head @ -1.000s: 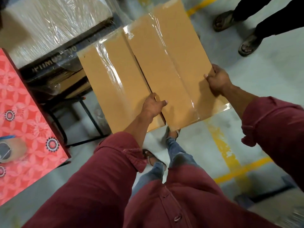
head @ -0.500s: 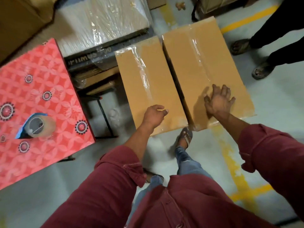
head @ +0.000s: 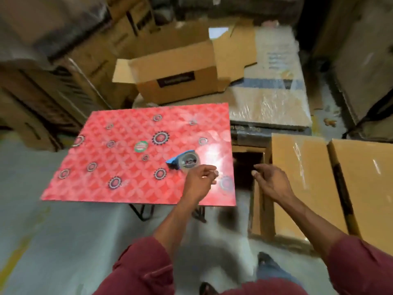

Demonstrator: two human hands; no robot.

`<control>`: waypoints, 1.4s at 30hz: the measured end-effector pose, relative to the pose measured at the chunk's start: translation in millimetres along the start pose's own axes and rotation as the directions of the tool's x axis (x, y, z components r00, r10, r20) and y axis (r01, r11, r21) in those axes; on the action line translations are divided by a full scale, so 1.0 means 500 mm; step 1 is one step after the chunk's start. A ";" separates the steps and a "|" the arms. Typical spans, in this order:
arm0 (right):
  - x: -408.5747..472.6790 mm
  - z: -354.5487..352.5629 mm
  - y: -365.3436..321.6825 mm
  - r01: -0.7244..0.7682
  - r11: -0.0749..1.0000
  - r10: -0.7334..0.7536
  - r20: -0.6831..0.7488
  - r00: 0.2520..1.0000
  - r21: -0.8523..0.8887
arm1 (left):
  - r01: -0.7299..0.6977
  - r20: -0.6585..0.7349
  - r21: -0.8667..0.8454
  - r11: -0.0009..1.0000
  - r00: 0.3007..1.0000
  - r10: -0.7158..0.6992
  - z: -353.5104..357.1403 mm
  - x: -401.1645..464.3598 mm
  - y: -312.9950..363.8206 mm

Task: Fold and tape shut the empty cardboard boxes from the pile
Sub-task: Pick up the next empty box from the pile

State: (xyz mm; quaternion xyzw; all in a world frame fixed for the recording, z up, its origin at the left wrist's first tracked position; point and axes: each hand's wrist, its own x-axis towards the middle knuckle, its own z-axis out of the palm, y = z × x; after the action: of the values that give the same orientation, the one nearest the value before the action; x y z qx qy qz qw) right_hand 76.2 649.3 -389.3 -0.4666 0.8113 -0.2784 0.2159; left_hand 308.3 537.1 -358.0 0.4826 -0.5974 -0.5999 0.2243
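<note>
Here, largest first:
Floor: grey concrete floor (head: 63,241), blurred, under everything.
Table: red patterned folding table (head: 119,167) on black legs, left of centre.
Taped boxes: two brown cardboard boxes with clear tape along their tops (head: 331,184) stand side by side on the floor, just beside the table's right edge, flaps closed and flat.
Open box: brown cardboard box with raised flaps and a dark label (head: 176,81) beyond the table's far edge.
Wrapped stack: plastic-wrapped flat cardboard (head: 274,99) past the table's far right corner.
Left hand: left hand (head: 200,179) hovers over the table's near right corner, fingers loosely curled, holding nothing, just beside the tape.
Right hand: right hand (head: 272,179) hangs between table and taped boxes, fingers relaxed, empty.
Tape: clear tape roll in a blue dispenser (head: 185,161) lies on the table near its right edge.
</note>
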 end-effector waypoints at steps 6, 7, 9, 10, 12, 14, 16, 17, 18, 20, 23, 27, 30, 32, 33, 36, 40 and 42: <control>0.214 0.039 -0.312 0.230 0.973 -0.230 -0.008 0.973 -0.018 | -0.084 -0.214 -0.024 0.996 0.974 0.077 -0.286 0.128 0.132; 0.250 0.045 -0.348 0.259 0.966 -0.259 -0.003 0.966 -0.021 | -0.090 -0.231 -0.029 0.995 0.970 0.081 -0.320 0.153 0.151; 0.323 0.058 -0.417 0.330 0.944 -0.330 0.007 0.944 -0.027 | -0.118 -0.262 -0.039 0.992 0.959 0.104 -0.383 0.205 0.186; 0.364 0.068 -0.444 0.356 0.934 -0.355 0.010 0.935 -0.029 | -0.131 -0.276 -0.022 0.991 0.954 0.120 -0.411 0.233 0.200; 0.440 0.080 -0.501 0.369 0.929 -0.368 0.029 0.929 -0.017 | -0.140 -0.307 0.030 0.990 0.941 0.142 -0.462 0.281 0.221; 0.509 0.094 -0.555 0.378 0.926 -0.377 0.046 0.925 -0.019 | -0.134 -0.341 0.034 0.990 0.930 0.138 -0.505 0.325 0.234; 0.572 0.107 -0.605 0.378 0.925 -0.375 0.071 0.924 -0.026 | -0.126 -0.339 0.053 0.991 0.931 0.136 -0.540 0.371 0.249; 0.603 0.111 -0.630 0.373 0.927 -0.369 0.081 0.926 -0.034 | -0.118 -0.334 0.070 0.991 0.933 0.134 -0.557 0.399 0.256; 0.632 0.114 -0.654 0.367 0.930 -0.363 0.085 0.928 -0.038 | -0.112 -0.331 0.081 0.990 0.934 0.133 -0.574 0.428 0.264; 0.688 0.116 -0.695 0.370 0.928 -0.366 0.081 0.927 -0.036 | -0.110 -0.326 0.086 0.990 0.936 0.133 -0.606 0.490 0.285; 0.772 0.124 -0.741 0.380 0.919 -0.375 0.067 0.925 -0.104 | -0.128 -0.309 0.126 0.984 0.937 0.161 -0.656 0.594 0.322; 0.877 0.144 -0.779 0.345 0.923 -0.346 0.025 0.938 -0.171 | -0.158 -0.249 0.165 0.974 0.948 0.196 -0.735 0.764 0.356; 0.955 0.166 -0.810 0.274 0.936 -0.275 0.030 0.961 -0.221 | -0.161 -0.211 0.236 0.958 0.954 0.212 -0.793 0.890 0.369; 0.998 0.186 -0.835 0.210 0.947 -0.212 0.020 0.977 -0.242 | -0.144 -0.185 0.332 0.932 0.959 0.214 -0.827 0.960 0.375; 1.021 0.198 -0.848 0.189 0.947 -0.192 0.013 0.981 -0.258 | -0.138 -0.172 0.390 0.910 0.960 0.219 -0.841 0.996 0.377; 1.097 0.234 -0.889 0.147 0.950 -0.157 -0.012 0.988 -0.274 | -0.121 -0.168 0.557 0.822 0.953 0.254 -0.869 1.108 0.378; 1.153 0.289 -0.928 0.122 0.951 -0.131 -0.013 0.991 -0.283 | -0.240 -0.072 0.750 0.616 0.896 0.437 -0.876 1.231 0.376; 1.169 0.314 -0.937 0.116 0.951 -0.130 -0.030 0.991 -0.286 | -0.249 0.018 0.825 0.507 0.909 0.417 -0.868 1.293 0.374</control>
State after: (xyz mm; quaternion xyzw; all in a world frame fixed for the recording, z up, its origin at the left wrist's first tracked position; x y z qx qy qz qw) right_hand 194.8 -94.7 -254.2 -0.5356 0.8170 -0.1834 0.1094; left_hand 338.1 -261.2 -306.4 0.4590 -0.8627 -0.1570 0.1431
